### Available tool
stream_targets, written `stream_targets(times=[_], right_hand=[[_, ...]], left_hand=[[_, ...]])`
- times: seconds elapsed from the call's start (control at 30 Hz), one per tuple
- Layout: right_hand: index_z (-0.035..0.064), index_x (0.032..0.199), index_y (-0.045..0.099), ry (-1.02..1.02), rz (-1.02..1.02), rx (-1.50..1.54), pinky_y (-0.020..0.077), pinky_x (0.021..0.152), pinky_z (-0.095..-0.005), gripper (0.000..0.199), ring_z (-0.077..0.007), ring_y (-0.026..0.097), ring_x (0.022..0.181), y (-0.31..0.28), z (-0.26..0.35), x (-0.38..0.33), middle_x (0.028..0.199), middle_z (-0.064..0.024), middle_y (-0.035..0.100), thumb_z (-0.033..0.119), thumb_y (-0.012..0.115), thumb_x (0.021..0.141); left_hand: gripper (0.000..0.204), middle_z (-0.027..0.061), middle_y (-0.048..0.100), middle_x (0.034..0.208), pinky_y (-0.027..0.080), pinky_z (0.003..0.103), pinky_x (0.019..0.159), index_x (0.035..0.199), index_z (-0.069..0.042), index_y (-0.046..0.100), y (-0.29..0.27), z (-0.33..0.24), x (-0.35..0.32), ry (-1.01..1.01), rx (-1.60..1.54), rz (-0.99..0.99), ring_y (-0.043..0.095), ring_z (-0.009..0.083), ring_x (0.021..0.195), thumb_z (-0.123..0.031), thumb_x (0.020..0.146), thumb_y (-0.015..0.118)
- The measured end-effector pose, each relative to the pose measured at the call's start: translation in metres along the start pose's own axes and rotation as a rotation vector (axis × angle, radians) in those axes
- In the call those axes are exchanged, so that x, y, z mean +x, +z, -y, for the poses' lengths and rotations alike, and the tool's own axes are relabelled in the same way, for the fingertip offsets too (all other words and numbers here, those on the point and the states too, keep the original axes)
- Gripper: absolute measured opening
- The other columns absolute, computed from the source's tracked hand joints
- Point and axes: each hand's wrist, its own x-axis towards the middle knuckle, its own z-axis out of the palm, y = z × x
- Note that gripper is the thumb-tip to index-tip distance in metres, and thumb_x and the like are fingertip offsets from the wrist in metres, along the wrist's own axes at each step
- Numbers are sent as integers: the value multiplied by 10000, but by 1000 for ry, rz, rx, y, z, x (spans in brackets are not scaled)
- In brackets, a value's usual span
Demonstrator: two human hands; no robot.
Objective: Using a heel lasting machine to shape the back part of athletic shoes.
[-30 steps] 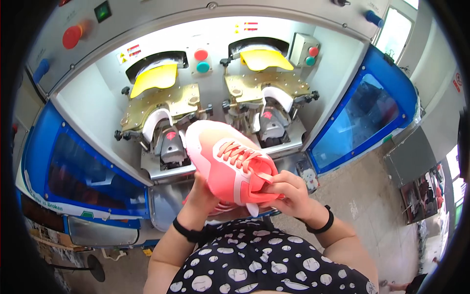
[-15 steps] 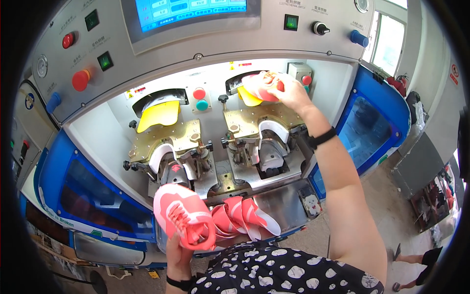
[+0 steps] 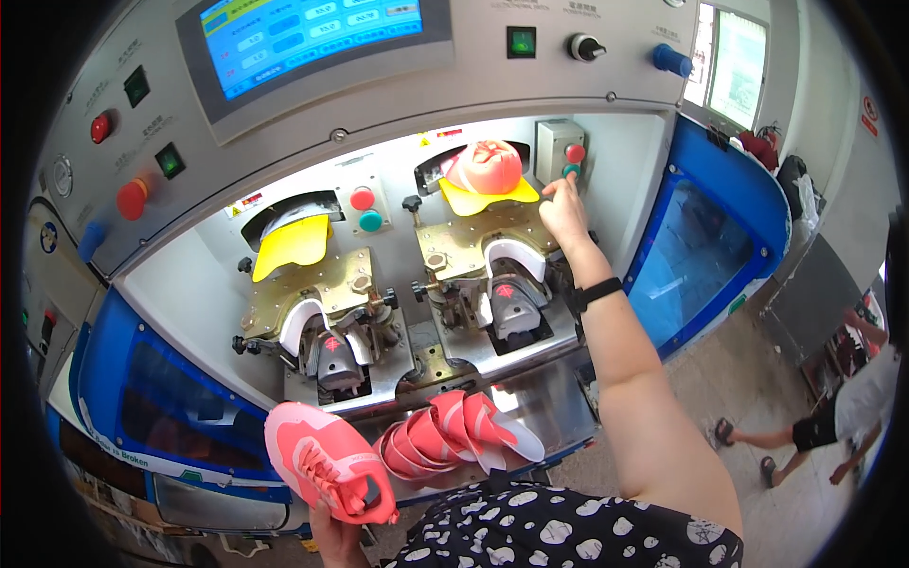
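Note:
My left hand [image 3: 333, 538] grips a pink shoe upper [image 3: 327, 459] with laces, low in front of the machine. Inside the lit bay, my right hand [image 3: 565, 216] reaches up with a finger stretched to the green button [image 3: 571, 171] on the right-hand box. It holds nothing; its other fingers look curled. Left of that hand, another pink upper [image 3: 485, 168] sits over the far right mould, above a yellow pad [image 3: 485, 199]. More pink uppers [image 3: 440, 440] lie nested on the metal ledge [image 3: 559, 402], right of the held one.
The left station has a bare yellow pad [image 3: 292, 248] and a grey heel mould [image 3: 338, 364]. A second grey heel mould [image 3: 514, 308] stands below my right hand. Blue side guards [image 3: 705, 241] flank the bay. A person [image 3: 838, 417] walks at the right.
My right hand has let go of the upper at the right mould and moved to the green button. The right heel mould has come forward. My view has shifted slightly.

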Motion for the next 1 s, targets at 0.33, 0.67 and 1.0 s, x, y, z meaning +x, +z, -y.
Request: stream_targets(times=[0.33, 0.67, 1.0], right_hand=[[97, 952, 617, -1014, 448, 803, 531, 672, -292, 198, -211, 665, 853, -72, 144, -209, 967, -64, 641, 106, 717, 781], [84, 1001, 601, -1161, 412, 445, 528, 638, -361, 329, -265, 638, 822, -31, 228, -272, 951, -83, 624, 94, 717, 694], [35, 1040, 603, -889, 211, 296, 496, 840, -438, 338, -371, 611, 955, 127, 343, -126, 1013, -193, 627, 245, 717, 801]], left_hand=[[568, 141, 458, 1417, 359, 406, 1111, 1416, 24, 347, 74, -7, 47, -58, 23, 100, 467, 252, 1297, -139, 929, 589], [568, 157, 497, 1363, 431, 444, 1033, 1469, -104, 295, 63, -38, 51, 66, -69, 183, 514, 275, 1234, -357, 998, 488], [484, 150, 577, 1212, 476, 480, 949, 1387, -91, 394, -18, -64, 16, -23, -74, 129, 566, 315, 1128, -343, 987, 499]])
